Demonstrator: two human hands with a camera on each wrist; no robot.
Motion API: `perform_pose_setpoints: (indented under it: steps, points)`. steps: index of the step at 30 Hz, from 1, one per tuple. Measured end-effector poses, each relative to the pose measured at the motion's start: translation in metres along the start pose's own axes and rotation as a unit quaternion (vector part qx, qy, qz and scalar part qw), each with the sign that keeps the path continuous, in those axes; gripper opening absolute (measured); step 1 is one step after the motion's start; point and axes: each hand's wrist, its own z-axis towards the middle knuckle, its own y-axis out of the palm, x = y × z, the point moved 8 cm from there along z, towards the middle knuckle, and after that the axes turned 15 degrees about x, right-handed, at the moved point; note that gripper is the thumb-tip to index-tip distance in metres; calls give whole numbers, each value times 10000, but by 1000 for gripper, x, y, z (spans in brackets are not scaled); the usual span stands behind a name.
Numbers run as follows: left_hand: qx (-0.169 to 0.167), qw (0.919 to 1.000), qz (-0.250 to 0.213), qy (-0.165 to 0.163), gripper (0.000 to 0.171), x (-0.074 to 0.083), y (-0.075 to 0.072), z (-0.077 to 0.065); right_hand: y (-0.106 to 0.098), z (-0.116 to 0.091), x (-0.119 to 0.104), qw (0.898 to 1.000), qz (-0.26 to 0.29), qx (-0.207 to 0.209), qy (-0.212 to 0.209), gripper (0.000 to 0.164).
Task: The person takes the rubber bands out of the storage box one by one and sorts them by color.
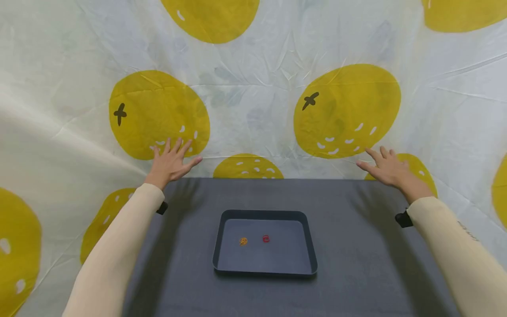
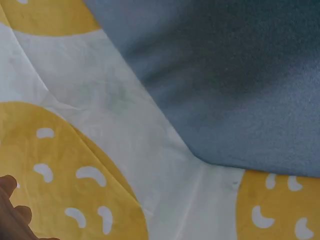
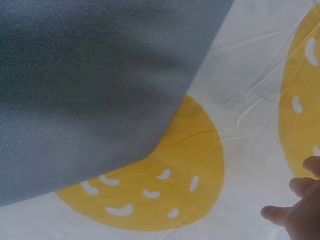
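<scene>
My left hand (image 1: 171,163) is held up over the table's far left corner, fingers spread and holding nothing. Over the far right corner, my right hand (image 1: 390,168) is raised the same way, its fingers also spread. A dark, shallow rectangular tray (image 1: 263,214) lies on the table between and below the hands. Inside it are a small orange tangle of thin loops (image 1: 243,241), left of the middle, and a small red looped piece (image 1: 266,238) to its right. In the wrist views, only fingers of the left hand (image 2: 15,215) and right hand (image 3: 305,210) show at the lower corners.
The table (image 1: 348,264) has a dark grey cloth surface, with both arms' shadows falling across it. Behind and beside it hangs a white sheet (image 1: 253,119) printed with large yellow fruit shapes. A dark wrist device (image 1: 404,219) sits below the right cuff.
</scene>
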Motion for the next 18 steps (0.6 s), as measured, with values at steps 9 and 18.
perform_pose_setpoints:
  steps: [9,18]
  points:
    - [92,9996,-247,-98,98,6,-6,-2,-7,-3,-10,9999,92,24,-127,88]
    - [248,9903,-1339,-256,92,30,-8,-18,-21,-14,-66,9943,357,312,-959,77]
